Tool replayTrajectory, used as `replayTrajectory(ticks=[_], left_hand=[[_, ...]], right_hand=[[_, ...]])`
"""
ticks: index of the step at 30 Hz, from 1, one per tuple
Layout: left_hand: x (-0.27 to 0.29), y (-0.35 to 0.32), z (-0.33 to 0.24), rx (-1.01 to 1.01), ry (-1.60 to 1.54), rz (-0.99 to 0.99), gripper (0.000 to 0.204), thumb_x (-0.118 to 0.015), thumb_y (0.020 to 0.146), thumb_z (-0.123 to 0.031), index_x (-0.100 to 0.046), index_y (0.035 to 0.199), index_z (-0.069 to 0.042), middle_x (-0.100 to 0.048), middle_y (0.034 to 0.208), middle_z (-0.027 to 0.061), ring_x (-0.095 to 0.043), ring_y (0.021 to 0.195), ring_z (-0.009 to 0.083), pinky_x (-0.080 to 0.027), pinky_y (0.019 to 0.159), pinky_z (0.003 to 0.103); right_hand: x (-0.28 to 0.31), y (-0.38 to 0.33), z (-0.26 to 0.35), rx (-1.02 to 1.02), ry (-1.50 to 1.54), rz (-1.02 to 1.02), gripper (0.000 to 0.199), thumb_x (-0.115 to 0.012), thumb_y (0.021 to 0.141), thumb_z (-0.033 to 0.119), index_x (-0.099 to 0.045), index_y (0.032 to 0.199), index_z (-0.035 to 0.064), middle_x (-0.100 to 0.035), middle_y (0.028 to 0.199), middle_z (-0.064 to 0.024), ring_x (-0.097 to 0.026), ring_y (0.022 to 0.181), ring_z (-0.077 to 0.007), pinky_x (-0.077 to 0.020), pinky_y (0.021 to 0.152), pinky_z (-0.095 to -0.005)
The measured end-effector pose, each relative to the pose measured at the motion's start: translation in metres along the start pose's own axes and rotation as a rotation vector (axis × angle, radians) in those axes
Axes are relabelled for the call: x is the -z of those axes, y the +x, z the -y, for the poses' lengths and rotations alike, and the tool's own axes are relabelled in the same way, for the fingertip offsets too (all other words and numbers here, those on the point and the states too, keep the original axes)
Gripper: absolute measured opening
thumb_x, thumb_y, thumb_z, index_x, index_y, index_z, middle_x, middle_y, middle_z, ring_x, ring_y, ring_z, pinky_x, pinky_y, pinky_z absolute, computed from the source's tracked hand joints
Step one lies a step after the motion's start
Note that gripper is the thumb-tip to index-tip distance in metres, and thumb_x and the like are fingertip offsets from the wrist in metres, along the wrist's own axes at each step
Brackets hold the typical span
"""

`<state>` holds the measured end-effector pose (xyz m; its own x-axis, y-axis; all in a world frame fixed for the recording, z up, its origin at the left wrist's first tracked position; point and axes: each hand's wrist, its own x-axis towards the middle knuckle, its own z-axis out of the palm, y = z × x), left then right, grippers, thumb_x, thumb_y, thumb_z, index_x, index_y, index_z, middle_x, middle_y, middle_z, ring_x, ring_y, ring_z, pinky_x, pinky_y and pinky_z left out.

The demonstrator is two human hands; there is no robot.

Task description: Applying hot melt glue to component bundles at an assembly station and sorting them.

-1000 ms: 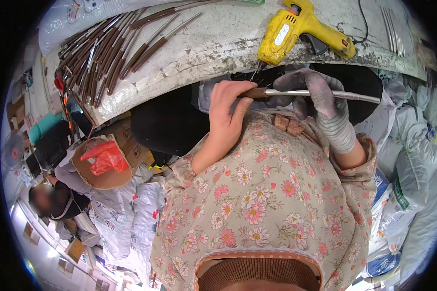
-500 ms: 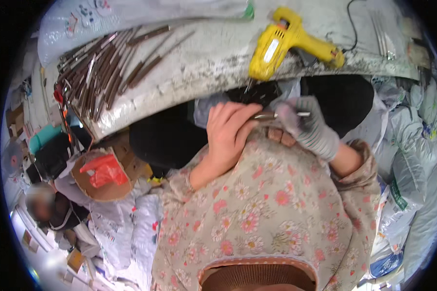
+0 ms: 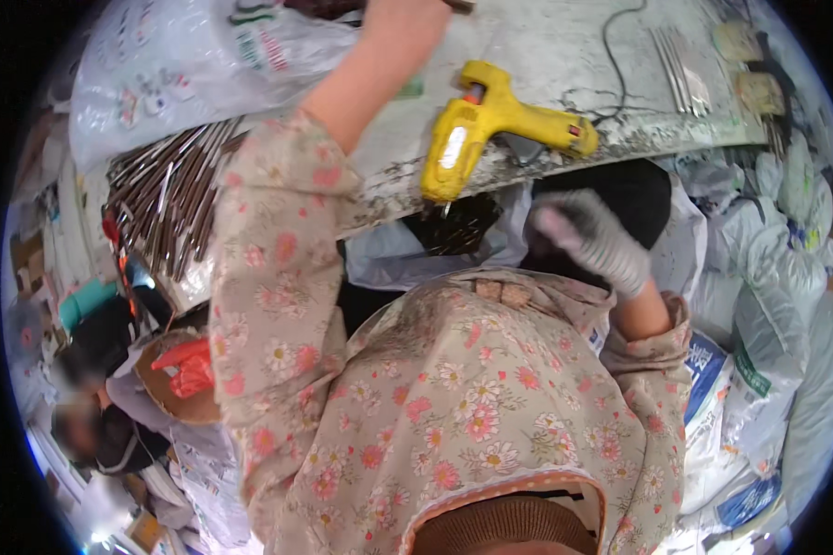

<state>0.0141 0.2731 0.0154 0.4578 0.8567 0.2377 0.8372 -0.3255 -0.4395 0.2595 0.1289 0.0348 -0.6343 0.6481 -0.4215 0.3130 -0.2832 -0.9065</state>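
Observation:
My left hand (image 3: 403, 26) reaches far over the worktable at the top edge. Its fingers are partly cut off by the frame, closed around what looks like a brown-handled metal rod (image 3: 461, 5), only one end of which shows. Down by my lap, just off the table's front edge, hangs my right hand (image 3: 590, 236) in a pale striped glove. Its fingers are curled in, and no object shows in them. Between the hands a yellow corded gun-shaped tool (image 3: 491, 120) lies on the worktable (image 3: 546, 74), its thin metal tip over the front edge.
Brown-handled metal rods (image 3: 171, 194) lie heaped at the table's left, beside a plastic bag (image 3: 194, 79). Several thin silver rods (image 3: 680, 74) lie at the right. Dark pieces fill an open bag (image 3: 453, 227) under the edge. Stuffed sacks (image 3: 768, 314) crowd the right side.
My left hand has left my lap and stretched forward across the table. The rod no longer shows in my right hand, which stays near my lap. The whole view has shifted.

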Motion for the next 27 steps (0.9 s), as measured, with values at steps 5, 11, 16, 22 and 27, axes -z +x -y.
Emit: replayTrajectory(ticks=[5, 11, 16, 22, 27], left_hand=[[0.015, -0.007, 0.016, -0.1, -0.15, -0.021, 0.012, -0.055, 0.073, -0.015, -0.064, 0.082, -0.016, -0.058, 0.083, 0.0009, -0.051, 0.088, 0.0188, -0.036, 0.074, 0.035], [0.096, -0.099, -0.026, 0.22, -0.643, -0.322, 0.018, -0.058, 0.079, -0.015, -0.062, 0.097, -0.016, -0.063, 0.088, 0.0014, -0.056, 0.085, 0.0185, -0.034, 0.084, 0.034], [0.067, -0.179, -0.053, 0.675, -1.091, -0.075, 0.022, -0.056, 0.08, -0.007, -0.057, 0.103, -0.007, -0.061, 0.088, 0.0067, -0.057, 0.081, 0.0239, -0.039, 0.079, 0.034], [0.087, -0.21, -0.093, 1.125, -1.576, 0.013, 0.023, -0.051, 0.084, -0.001, -0.053, 0.106, 0.001, -0.058, 0.074, 0.0052, -0.05, 0.057, 0.0074, -0.04, 0.053, 0.02], [0.09, -0.232, -0.113, 1.127, -1.833, 0.223, 0.02, -0.044, 0.09, -0.007, -0.045, 0.108, 0.003, -0.055, 0.072, 0.0057, -0.044, 0.052, 0.0046, -0.036, 0.048, 0.018]], right_hand=[[0.122, 0.019, 0.003, 0.132, -0.582, -0.794, 0.035, -0.063, 0.079, 0.036, -0.063, 0.1, 0.0075, -0.066, 0.086, -0.0067, -0.06, 0.077, -0.0148, -0.0447, 0.071, -0.0279], [0.266, 0.035, -0.066, -0.201, -1.315, -1.011, 0.033, -0.062, 0.076, 0.037, -0.063, 0.097, 0.0123, -0.063, 0.092, -0.0122, -0.058, 0.091, -0.032, -0.0455, 0.076, -0.0398], [0.314, 0.03, -0.061, -0.134, -1.474, -0.658, 0.043, -0.049, 0.08, 0.043, -0.061, 0.094, 0.0043, -0.062, 0.088, -0.0185, -0.058, 0.083, -0.0335, -0.0424, 0.073, -0.0398], [0.18, 0.048, -0.04, 0.225, -0.83, -0.821, 0.034, -0.056, 0.083, 0.034, -0.058, 0.102, 0.0053, -0.064, 0.082, -0.0096, -0.058, 0.071, -0.0179, -0.0439, 0.064, -0.028], [0.06, 0.043, -0.011, 0.434, -0.518, -0.58, 0.029, -0.059, 0.085, 0.02, -0.056, 0.11, 0.0056, -0.062, 0.087, -0.006, -0.054, 0.07, -0.0101, -0.0446, 0.063, -0.0229]])
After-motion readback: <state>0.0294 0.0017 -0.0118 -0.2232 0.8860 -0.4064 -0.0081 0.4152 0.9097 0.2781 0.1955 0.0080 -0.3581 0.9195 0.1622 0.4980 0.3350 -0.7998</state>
